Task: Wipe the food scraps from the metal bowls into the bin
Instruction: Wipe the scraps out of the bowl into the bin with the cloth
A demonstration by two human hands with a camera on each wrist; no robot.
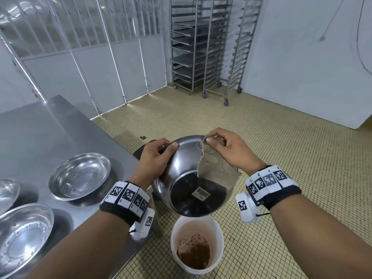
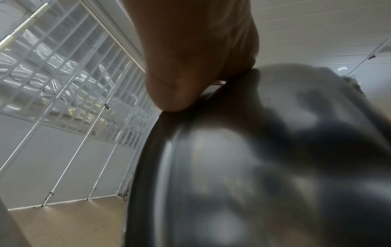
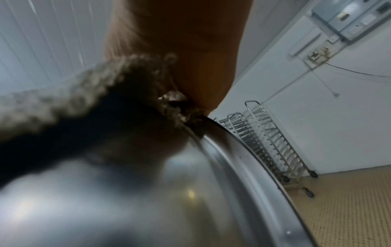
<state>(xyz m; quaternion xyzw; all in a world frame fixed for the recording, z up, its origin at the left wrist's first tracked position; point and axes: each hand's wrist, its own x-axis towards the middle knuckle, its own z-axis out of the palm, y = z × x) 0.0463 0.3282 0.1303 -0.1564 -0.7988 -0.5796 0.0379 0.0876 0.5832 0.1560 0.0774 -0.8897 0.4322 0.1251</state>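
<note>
Your left hand (image 1: 155, 158) grips the tilted metal bowl (image 1: 185, 178) by its rim; your right hand (image 1: 231, 150) pinches a cloth (image 1: 213, 168) against the rim opposite, the bin (image 1: 196, 238) below both.

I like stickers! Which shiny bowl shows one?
The held bowl, tipped over the white bin: a barcode sticker shows underneath. The table's bowls sit upright, undersides hidden.

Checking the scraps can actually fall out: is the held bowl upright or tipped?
Tipped. The metal bowl shows its stickered base to the head camera, mouth facing away, above the white bin.
</note>
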